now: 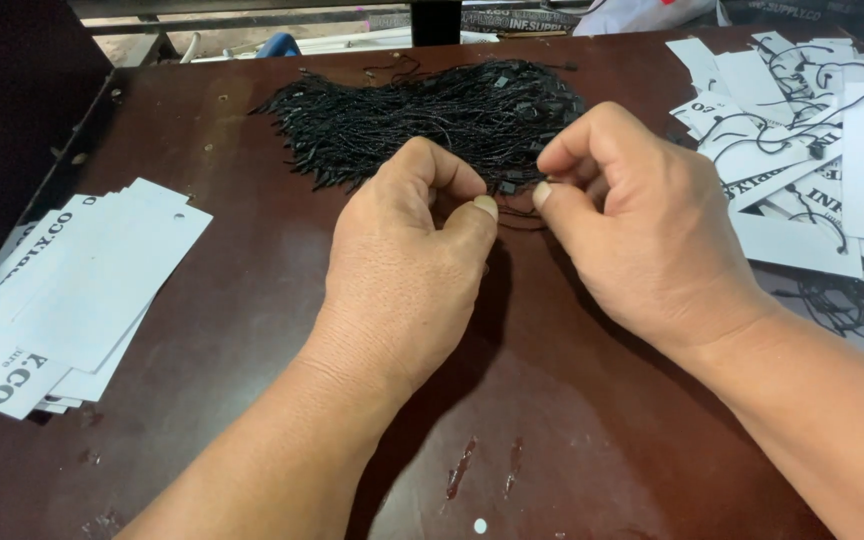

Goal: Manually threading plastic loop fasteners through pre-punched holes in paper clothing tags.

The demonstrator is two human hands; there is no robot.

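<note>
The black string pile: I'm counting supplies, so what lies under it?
Only the dark wooden table shows around the black string pile. Whatever lies beneath the strings is covered; both hands hide its near edge.

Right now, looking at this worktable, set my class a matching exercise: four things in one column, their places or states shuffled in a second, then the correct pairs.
Column one:
1. pile of black strings
2. stack of plain white tags
3. strung white tags
4. left hand

Column two:
A. heaped at the table's right edge
B. pinching beside the right hand
C. stacked at the table's left edge
D. middle of the table's far side

Pairs: 1-D, 2-C, 3-A, 4-B
</note>
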